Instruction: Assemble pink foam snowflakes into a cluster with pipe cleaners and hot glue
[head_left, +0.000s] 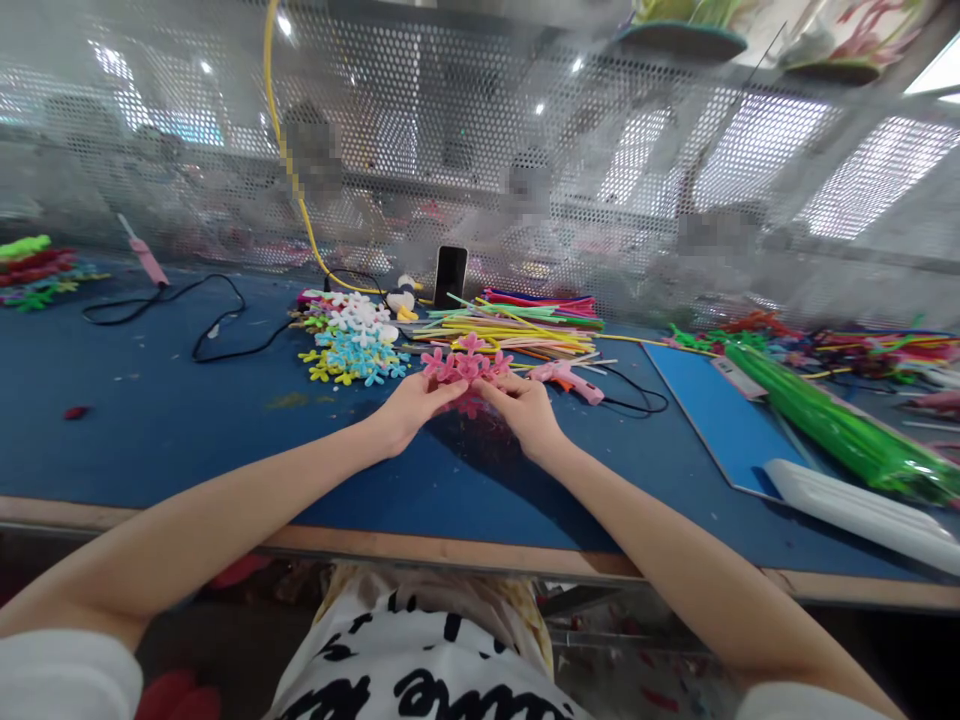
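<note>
Between both hands, above the blue table, is a pink flower-shaped piece [468,368] with several rounded lobes. My left hand [411,408] pinches its left side, and my right hand [527,410] pinches its right side, the fingertips nearly meeting at the middle. A pile of white, blue and yellow flower-like pieces [352,338] lies just left of the hands. Behind them spreads a bundle of coloured fuzzy stems [510,325]. Close to my right hand rests a pink glue gun [568,381] with a black cord.
A phone [451,275] stands upright beside a small duck figure [403,298] at a perforated metal screen [465,130]. On the right lie a blue board [709,420], a green plastic-wrapped bundle [832,420] and a white object [862,510]. Another pink tool [148,262] lies far left.
</note>
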